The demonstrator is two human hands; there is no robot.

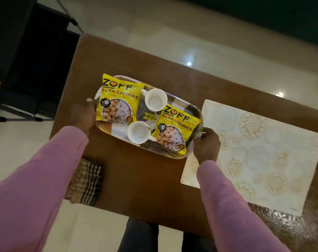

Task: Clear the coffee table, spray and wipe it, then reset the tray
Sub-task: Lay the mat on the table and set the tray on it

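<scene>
An oval patterned tray (170, 153) lies on the brown coffee table (145, 179). On it are two yellow soya chunks packets, one at the far left (119, 100) and one at the near right (177, 128), and two empty white cups, one far (156, 102) and one near (138, 132). My left hand (82, 116) grips the tray's left end. At the right end my right hand (207, 144) is closed on the rim. A folded striped cloth (86, 182) lies on the table's near left edge.
A white placemat with gold floral print (259, 153) covers the right part of the table. Dark furniture with metal legs (36, 60) stands at the left. Glossy tiled floor (190, 33) surrounds the table. My dark trousers (141, 235) show below its near edge.
</scene>
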